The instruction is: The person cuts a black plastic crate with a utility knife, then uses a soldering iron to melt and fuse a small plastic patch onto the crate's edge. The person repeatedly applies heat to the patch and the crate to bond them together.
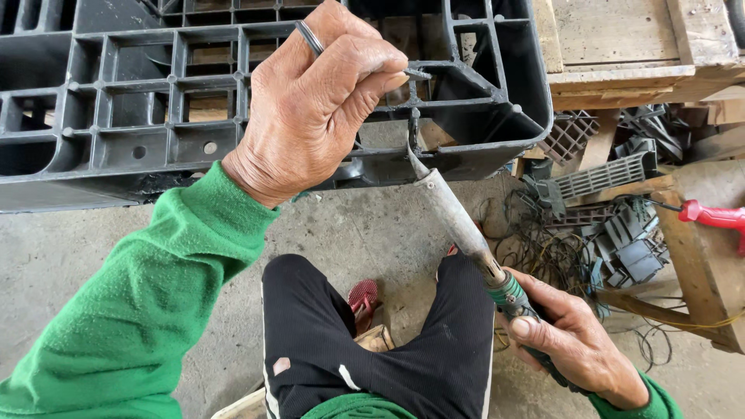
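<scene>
My left hand [310, 101], in a green sleeve, pinches a thin dark plastic strip [417, 74] against a rib of a black plastic pallet [116, 147] that stands on edge in front of me. My right hand [578, 345] grips the green handle of a long soldering iron [458, 221]. The iron's flat tip [413, 147] touches the pallet's rib just below the strip. A ring sits on one finger of my left hand.
Wooden boards [621, 46] lie at the upper right. Broken grey plastic pieces and tangled wire [613, 225] are piled on the concrete floor at the right, beside a red-handled tool [710, 216]. My knees in black trousers [372, 349] are below.
</scene>
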